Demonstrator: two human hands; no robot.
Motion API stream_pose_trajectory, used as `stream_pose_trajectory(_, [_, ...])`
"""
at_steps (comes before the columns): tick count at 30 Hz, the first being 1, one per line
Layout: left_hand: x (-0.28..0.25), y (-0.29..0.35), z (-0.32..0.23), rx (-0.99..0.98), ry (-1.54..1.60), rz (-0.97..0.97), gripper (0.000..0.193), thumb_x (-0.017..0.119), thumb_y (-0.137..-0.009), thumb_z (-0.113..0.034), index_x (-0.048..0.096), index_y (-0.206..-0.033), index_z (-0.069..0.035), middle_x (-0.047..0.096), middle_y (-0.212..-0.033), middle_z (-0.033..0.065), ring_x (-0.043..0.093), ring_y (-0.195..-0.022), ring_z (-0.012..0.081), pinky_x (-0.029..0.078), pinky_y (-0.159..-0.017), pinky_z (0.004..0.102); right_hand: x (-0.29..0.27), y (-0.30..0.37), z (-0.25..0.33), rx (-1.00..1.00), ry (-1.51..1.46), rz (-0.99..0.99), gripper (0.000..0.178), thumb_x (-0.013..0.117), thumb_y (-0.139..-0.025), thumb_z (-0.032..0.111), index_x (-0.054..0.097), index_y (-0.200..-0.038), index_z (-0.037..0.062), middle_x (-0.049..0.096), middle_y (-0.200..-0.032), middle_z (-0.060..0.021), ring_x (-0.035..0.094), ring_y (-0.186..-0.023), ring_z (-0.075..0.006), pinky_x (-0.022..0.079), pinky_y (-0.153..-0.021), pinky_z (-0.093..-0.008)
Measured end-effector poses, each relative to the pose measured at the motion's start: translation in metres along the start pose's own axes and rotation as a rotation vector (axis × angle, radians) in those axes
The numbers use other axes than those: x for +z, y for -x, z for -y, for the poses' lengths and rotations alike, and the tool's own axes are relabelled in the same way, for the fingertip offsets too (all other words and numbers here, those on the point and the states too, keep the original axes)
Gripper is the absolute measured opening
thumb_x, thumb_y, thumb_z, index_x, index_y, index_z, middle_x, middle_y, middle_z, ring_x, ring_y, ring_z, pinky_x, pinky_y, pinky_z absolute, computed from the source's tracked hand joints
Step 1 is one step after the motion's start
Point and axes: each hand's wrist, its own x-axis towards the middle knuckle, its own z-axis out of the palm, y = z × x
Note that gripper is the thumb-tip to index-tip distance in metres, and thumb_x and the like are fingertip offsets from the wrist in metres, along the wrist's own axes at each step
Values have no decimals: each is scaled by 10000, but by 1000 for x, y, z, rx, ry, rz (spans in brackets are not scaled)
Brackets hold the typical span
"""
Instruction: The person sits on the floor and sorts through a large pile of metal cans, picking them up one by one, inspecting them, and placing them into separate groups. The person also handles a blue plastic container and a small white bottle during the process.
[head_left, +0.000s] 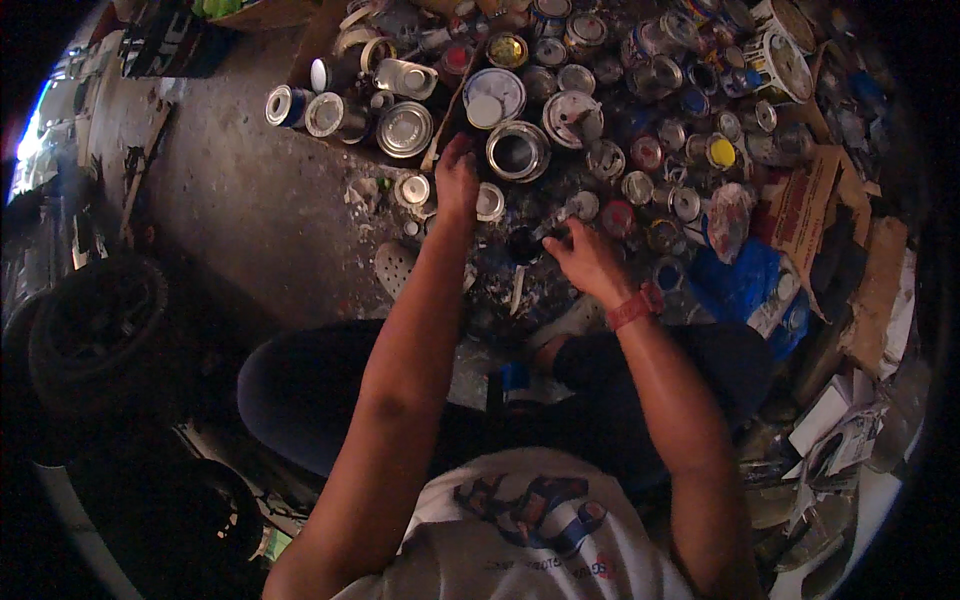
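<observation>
Head: left hand [457, 180] just beside open metal can [516, 155], can't tell if gripping. Right hand [590, 262] near dark round container [524, 245], grip unclear. Container sits nearer the body than the can.

Open metal can [517, 152], upper centre of the frame: bright ringed rim, grey interior, mouth facing the viewer. Dark round object [523, 246], frame centre: details obscured by shadow.
</observation>
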Motion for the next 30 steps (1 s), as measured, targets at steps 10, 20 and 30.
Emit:
stream_pose_trajectory(10, [17, -37, -29, -376, 519, 44, 424, 471, -1075, -167, 573, -1445, 14, 685, -1339, 120, 659, -1183, 213, 504, -1029, 343, 4, 1, -2, -46, -64, -61, 470, 703, -969, 367, 649, -1221, -27, 732, -1094, -275, 675, -1091, -481, 526, -930, -553])
stream_pose_trajectory(20, [12, -49, -22, -308, 232, 107, 376, 524, -1088, -193, 611, -1406, -13, 716, -1284, 66, 643, -1247, 199, 482, -1061, 329, 1, -2, -2, -26, -100, 14, 453, 696, -978, 378, 658, -1185, -23, 727, -1068, -295, 694, -1026, -487, 560, -857, -545])
stream_pose_trajectory(30, [-14, -15, -61, -115, 156, 91, 297, 713, -1001, -273, 738, -1162, -24, 745, -1099, 13, 670, -1011, 163, 492, -965, 328, 3, -2, 2, -18, -55, 10, 447, 695, -973, 401, 670, -1170, 0, 740, -1098, -243, 701, -1052, -449, 545, -889, -543])
